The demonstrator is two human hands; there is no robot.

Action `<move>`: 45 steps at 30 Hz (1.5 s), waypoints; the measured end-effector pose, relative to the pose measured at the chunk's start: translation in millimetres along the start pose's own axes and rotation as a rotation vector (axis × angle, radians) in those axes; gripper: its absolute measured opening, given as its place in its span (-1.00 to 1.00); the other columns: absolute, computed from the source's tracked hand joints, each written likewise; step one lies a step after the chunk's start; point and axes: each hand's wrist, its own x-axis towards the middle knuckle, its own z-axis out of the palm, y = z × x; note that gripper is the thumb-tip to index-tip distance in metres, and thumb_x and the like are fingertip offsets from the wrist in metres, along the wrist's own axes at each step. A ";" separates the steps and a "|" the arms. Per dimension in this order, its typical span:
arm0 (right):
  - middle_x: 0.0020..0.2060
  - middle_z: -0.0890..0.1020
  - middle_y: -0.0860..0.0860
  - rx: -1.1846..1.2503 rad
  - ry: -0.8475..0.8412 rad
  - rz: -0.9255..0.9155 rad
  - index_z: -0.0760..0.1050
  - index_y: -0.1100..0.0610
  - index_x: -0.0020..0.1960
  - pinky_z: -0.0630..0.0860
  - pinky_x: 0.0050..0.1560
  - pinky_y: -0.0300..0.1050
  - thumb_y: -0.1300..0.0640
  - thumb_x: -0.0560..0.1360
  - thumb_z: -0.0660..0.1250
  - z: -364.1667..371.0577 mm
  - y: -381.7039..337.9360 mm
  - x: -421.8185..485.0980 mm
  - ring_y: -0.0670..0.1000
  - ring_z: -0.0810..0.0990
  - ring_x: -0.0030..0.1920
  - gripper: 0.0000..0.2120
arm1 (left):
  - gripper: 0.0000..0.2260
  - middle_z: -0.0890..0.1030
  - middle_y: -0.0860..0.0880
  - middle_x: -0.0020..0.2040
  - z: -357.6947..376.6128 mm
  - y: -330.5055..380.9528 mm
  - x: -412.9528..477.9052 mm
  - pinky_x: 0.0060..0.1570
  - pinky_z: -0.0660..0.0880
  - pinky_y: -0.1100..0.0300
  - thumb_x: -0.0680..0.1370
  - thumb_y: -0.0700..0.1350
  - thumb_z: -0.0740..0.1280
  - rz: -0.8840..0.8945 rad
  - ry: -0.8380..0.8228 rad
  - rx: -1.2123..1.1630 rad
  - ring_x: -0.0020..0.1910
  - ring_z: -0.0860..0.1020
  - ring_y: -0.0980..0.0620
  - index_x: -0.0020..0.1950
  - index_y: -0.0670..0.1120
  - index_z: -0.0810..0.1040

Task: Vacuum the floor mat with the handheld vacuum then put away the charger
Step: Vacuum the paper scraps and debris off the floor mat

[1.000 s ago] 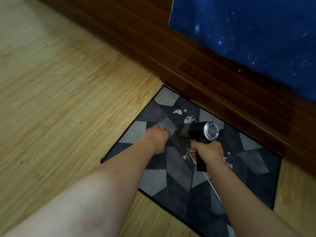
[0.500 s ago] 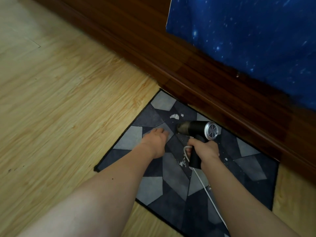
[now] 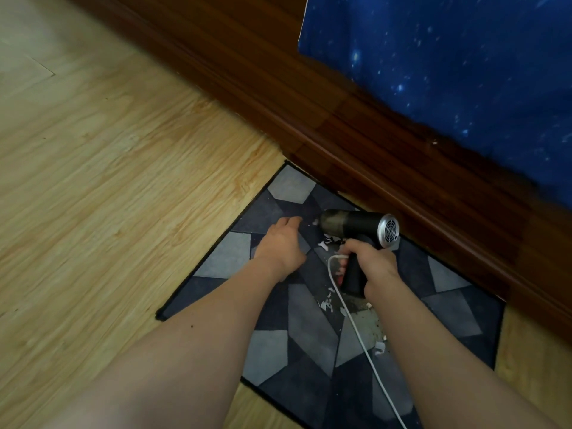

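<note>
A grey and black patterned floor mat (image 3: 452, 308) lies on the wooden floor against a dark wood base. My right hand (image 3: 371, 267) grips the handle of a black handheld vacuum (image 3: 356, 224) with a silver grille at its rear; its nozzle points left over the mat's far corner. A white charger cable (image 3: 365, 351) runs from the handle down toward me. My left hand (image 3: 281, 246) presses flat on the mat just left of the nozzle. White paper scraps (image 3: 328, 301) lie on the mat near and below the vacuum.
Light wooden floor (image 3: 108, 181) spreads to the left. A dark wooden bed base (image 3: 371, 144) runs diagonally behind the mat, with a blue starry sheet (image 3: 464, 63) hanging over it at the upper right.
The vacuum has moved up the mat toward its far corner. Scraps that lay ahead of the nozzle are gone. My left hand slid along with it.
</note>
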 end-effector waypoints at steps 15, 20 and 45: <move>-0.43 0.57 0.18 -0.223 -0.050 -0.070 0.53 0.32 -0.15 0.53 -0.39 -0.15 0.40 0.36 0.37 -5.8 5.9 -15.6 0.04 0.52 -0.48 -0.91 | -0.34 0.26 -0.11 0.46 4.8 0.2 -8.1 0.33 0.29 0.10 0.49 -0.19 0.35 -0.006 0.028 0.042 0.41 0.28 -0.12 0.53 -0.09 0.15; -0.46 0.56 0.18 -0.246 0.003 -0.058 0.54 0.34 -0.13 0.52 -0.45 -0.18 0.40 0.35 0.38 -25.2 17.5 -21.2 0.04 0.50 -0.54 -0.90 | -0.34 0.26 -0.12 0.45 4.1 4.6 -11.7 0.33 0.29 0.10 0.49 -0.21 0.34 0.026 -0.007 0.099 0.40 0.27 -0.14 0.53 -0.10 0.13; -0.43 0.55 0.17 -0.064 0.050 -0.017 0.49 0.29 -0.21 0.49 -0.43 -0.16 0.36 0.37 0.40 -36.7 31.7 -41.3 0.05 0.48 -0.50 -0.91 | -0.41 0.37 -0.13 0.32 16.3 4.2 -15.8 0.32 0.37 0.06 0.47 -0.13 0.39 0.111 -0.122 0.257 0.33 0.36 -0.11 0.45 -0.09 0.26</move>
